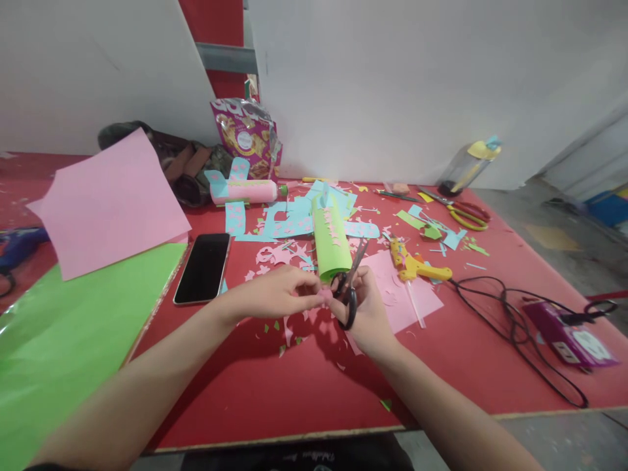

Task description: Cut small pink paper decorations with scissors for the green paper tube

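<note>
My left hand [284, 293] pinches a small pink paper piece [324, 297] between thumb and fingers. Black-handled scissors [350, 288] hang in my right hand [367, 314], blades pointing up and away, while its fingertips meet the same pink piece. Just beyond the hands lies a green paper tube [331, 239] with pink cut shapes along its top and light-blue paper fins. Behind it to the left, a pink paper-wrapped bottle [248, 191] with blue fins lies on its side. Pink and blue paper scraps [282, 255] surround the tube.
A yellow hot glue gun [417, 265] lies at right, its black cord trailing to a purple box [569, 333]. A phone [203, 268], pink sheets [112, 203] and green sheets [83, 353] lie at left. Yellow-and-red-handled scissors [466, 212] and a clear bottle [466, 167] are farther back.
</note>
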Demonstrator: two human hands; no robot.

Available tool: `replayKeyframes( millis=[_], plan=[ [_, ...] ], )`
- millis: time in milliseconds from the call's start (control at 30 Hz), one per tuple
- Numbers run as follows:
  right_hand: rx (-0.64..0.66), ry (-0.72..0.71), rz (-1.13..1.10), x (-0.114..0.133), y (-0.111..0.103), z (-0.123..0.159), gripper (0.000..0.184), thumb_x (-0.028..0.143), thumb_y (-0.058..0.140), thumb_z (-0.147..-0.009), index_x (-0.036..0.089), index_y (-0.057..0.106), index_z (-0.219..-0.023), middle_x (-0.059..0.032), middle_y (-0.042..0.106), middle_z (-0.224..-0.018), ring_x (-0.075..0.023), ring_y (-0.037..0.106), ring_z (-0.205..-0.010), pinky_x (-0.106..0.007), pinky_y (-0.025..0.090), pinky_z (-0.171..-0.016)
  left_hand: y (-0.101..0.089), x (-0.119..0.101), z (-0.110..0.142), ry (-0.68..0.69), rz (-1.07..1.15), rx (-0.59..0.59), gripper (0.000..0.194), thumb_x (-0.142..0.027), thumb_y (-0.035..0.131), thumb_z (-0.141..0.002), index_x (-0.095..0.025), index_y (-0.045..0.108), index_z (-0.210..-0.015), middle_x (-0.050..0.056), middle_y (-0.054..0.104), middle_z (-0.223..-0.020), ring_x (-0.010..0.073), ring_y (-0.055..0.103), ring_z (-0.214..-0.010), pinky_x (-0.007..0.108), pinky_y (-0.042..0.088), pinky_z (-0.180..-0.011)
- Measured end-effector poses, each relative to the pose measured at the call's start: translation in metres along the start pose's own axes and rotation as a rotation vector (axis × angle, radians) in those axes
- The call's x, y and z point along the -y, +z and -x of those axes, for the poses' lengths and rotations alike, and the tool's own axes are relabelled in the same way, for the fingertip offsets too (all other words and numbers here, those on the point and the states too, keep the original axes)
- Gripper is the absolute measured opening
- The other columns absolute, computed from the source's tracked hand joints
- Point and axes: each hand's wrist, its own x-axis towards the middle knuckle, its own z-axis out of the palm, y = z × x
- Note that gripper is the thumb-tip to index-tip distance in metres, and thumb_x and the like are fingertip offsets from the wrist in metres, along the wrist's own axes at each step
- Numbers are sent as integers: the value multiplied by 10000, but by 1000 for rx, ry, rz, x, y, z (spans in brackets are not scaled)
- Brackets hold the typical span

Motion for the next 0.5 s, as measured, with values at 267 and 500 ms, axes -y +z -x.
replayKeyframes(
  millis=[267, 500],
  plan=[
    [64, 74, -62, 2, 2, 2, 400, 209, 666, -623, 246, 296, -771, 61, 457, -702, -94, 458, -614, -237, 395, -591, -3, 3, 0, -30, 16, -66, 259, -324, 422, -790, -141, 542, -651, -7, 542, -607, 89, 457, -563, 194, 339, -539],
    [279, 226, -206, -3, 1, 4, 481, 445, 680, -601, 254, 287, -801, 39, 423, -739, -108, 467, -628, -259, 394, -586, -18, -6, 9, -62, 124, -338, 234, -297, 419, -786, -144, 474, -618, -24, 489, -601, 85, 439, -582, 204, 367, -591]
  ],
)
